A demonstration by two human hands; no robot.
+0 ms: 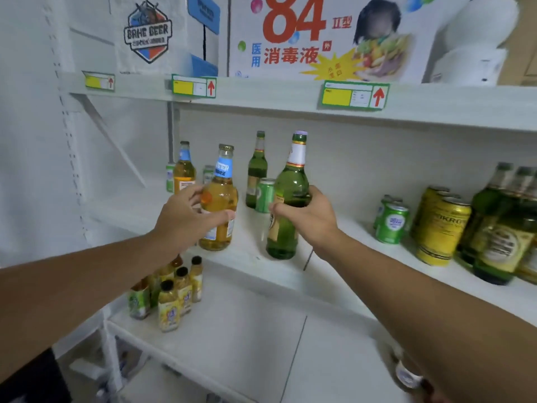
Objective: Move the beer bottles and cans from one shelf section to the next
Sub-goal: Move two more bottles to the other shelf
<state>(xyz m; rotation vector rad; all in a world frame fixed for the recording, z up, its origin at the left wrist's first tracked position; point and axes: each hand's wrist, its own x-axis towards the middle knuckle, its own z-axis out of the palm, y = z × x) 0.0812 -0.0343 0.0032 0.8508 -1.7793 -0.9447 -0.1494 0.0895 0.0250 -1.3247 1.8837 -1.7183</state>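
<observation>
My left hand (186, 216) wraps an amber beer bottle (220, 199) with a blue neck label, standing near the front of the middle shelf (250, 257). My right hand (308, 216) grips a tall green beer bottle (287, 193) with a white and gold neck label, just to its right. Behind them stand a second amber bottle (183, 170), a slim green bottle (257, 170) and a green can (265, 194). Farther right on the same shelf are small green cans (392, 222), yellow cans (441, 225) and several dark green bottles (499, 228).
Cardboard boxes (305, 36) fill the top shelf above yellow price tags (353, 96). On the lower shelf at left stand several small yellow drink bottles (171, 298). A seam (308, 258) splits the middle shelf into two sections. Another bottle (406, 373) sits low right.
</observation>
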